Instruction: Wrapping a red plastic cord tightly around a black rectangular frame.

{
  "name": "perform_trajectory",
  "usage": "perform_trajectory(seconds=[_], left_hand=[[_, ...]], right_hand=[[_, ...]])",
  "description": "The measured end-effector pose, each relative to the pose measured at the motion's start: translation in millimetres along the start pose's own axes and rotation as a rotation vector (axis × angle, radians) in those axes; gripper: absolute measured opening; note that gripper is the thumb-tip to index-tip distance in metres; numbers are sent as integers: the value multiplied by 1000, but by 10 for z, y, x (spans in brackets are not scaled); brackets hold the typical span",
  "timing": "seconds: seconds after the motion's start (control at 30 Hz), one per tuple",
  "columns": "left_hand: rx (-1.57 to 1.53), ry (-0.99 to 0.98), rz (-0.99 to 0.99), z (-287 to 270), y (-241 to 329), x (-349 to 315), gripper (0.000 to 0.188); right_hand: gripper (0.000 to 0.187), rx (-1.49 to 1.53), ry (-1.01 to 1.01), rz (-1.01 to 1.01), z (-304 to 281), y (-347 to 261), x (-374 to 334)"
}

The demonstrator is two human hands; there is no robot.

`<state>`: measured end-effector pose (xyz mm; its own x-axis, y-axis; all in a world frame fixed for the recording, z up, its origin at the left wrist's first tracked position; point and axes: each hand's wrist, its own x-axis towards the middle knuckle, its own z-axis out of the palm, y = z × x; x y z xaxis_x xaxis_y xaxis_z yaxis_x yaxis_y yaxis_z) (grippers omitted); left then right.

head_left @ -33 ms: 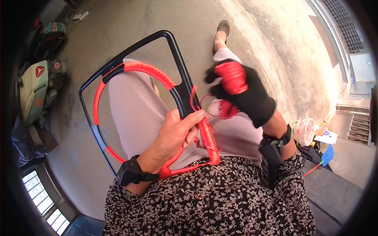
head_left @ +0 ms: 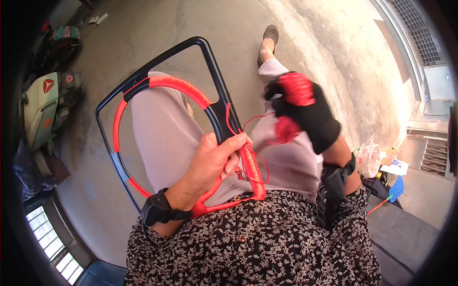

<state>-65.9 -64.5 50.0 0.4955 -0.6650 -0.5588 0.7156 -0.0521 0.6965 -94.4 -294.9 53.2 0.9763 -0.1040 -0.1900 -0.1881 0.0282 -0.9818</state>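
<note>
A black frame (head_left: 210,62) with rounded corners and an inner ring leans over my lap. Shiny red cord (head_left: 179,85) is wound tightly round much of the ring and along the near part of the frame's right bar. My bare left hand (head_left: 217,155) grips that bar, its thumb pressed at the upper end of the winding. A loose strand and a cord tail rise beside the thumb. To the right, my right hand (head_left: 312,114), in a black glove, is closed round a bundle of red cord (head_left: 298,89). Part of the bundle shows below the fist, blurred; a thin strand links it to the winding.
A pale scooter (head_left: 43,112) stands at the left edge. On the right are a clear plastic container (head_left: 367,159), a blue fly swatter (head_left: 396,188) and a grey ledge (head_left: 405,226). My shoe (head_left: 271,33) rests on the concrete floor ahead.
My right hand has moved rightward with the cord bundle, away from the frame. The strand between them now reaches farther right. My left hand and the frame stay almost in place.
</note>
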Motion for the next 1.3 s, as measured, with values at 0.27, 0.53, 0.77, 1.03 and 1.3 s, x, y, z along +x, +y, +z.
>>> perform_trajectory(seconds=[0.27, 0.53, 0.77, 1.03, 1.3], left_hand=[[-22, 49, 24, -161, 115, -109, 28], [19, 79, -34, -150, 122, -156, 30], [-15, 17, -8, -127, 72, -112, 27], [-83, 18, 40, -110, 44, -109, 23], [-57, 60, 77, -58, 33, -92, 24]], right_hand=[[16, 309, 978, -63, -3170, 1207, -1290], [29, 120, 639, 52, -1277, 246, -1055], [40, -91, -442, 28, 240, 423, -440], [23, 85, -509, 361, 311, 419, -455], [15, 47, 64, 112, 417, 232, -167]])
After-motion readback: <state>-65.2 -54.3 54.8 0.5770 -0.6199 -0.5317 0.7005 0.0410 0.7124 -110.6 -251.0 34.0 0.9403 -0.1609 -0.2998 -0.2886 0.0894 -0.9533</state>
